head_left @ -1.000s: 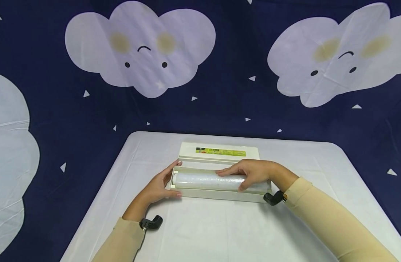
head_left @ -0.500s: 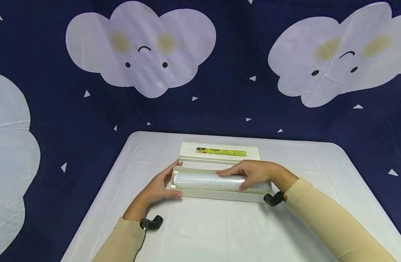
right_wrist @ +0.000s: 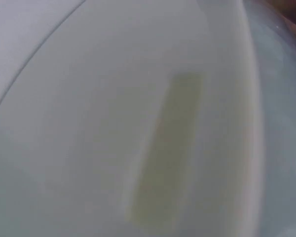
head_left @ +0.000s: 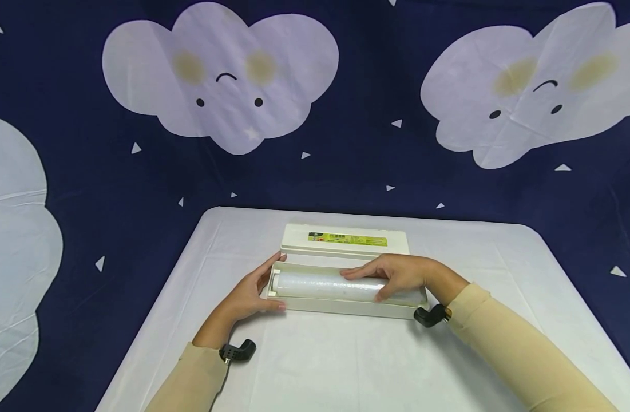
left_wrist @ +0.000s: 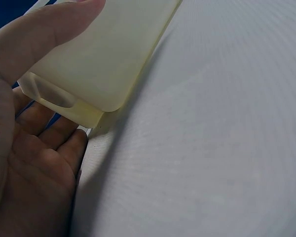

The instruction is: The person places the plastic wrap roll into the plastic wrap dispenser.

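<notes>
A roll of cling film point(head_left: 315, 284) lies lengthwise in a long cream dispenser box point(head_left: 340, 306) on the table. My left hand point(head_left: 248, 294) grips the box's left end, thumb along the front wall and fingers round behind. In the left wrist view the thumb presses the pale wall of the box point(left_wrist: 113, 59) near its notched end. Over the right part of the roll is my right hand point(head_left: 399, 272), thumb in front and fingers behind it, gripping the film. Close up and blurred, the right wrist view has the box wall point(right_wrist: 89, 123) with the shiny film point(right_wrist: 283, 128) beside it.
Just behind the box lies its cream lid point(head_left: 294, 236) with a yellow-green label. A white cloth covers the table point(head_left: 315, 360). A dark blue curtain with clouds point(head_left: 345, 183) hangs beyond the far edge.
My right hand has sunk very slightly toward the box along with the right part of the roll. The left hand, box and lid stay where they were.
</notes>
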`<state>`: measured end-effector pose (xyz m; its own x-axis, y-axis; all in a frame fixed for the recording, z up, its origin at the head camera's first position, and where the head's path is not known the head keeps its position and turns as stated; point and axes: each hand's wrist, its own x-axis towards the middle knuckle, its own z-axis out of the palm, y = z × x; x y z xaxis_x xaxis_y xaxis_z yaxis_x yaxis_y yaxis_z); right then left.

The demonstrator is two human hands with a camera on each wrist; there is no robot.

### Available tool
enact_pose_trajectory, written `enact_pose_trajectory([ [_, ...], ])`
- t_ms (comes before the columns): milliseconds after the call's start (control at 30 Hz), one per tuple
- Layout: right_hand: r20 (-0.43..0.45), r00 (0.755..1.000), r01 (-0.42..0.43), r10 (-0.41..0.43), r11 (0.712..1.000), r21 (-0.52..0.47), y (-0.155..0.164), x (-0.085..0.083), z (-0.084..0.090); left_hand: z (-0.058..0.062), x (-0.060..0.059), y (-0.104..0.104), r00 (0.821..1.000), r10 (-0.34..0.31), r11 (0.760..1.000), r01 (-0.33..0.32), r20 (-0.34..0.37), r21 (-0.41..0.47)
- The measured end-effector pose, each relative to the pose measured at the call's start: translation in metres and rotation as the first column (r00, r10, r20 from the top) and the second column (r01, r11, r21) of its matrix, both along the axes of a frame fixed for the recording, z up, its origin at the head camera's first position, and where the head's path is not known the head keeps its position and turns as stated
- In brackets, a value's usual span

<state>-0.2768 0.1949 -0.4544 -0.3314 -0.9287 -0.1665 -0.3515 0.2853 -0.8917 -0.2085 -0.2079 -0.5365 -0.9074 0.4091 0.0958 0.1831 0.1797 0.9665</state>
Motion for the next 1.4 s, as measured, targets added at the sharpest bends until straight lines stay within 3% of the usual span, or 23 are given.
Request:
enact_pose_trajectory([
  [1133,-0.056,0.998,0.021,-0.020,1.000,0.019,0.0016,-0.0018,-0.0050,0.0028,0.0013,0.0010,1.000,0.012,1.000,-0.012,-0.002,-0.008],
  [1400,-0.036,0.999,0.029,-0.029,1.000,0.010,0.0019,-0.0019,-0.0083,0.0019,0.0012,0.0014,1.000,0.015,1.000,-0.015,0.002,-0.012],
])
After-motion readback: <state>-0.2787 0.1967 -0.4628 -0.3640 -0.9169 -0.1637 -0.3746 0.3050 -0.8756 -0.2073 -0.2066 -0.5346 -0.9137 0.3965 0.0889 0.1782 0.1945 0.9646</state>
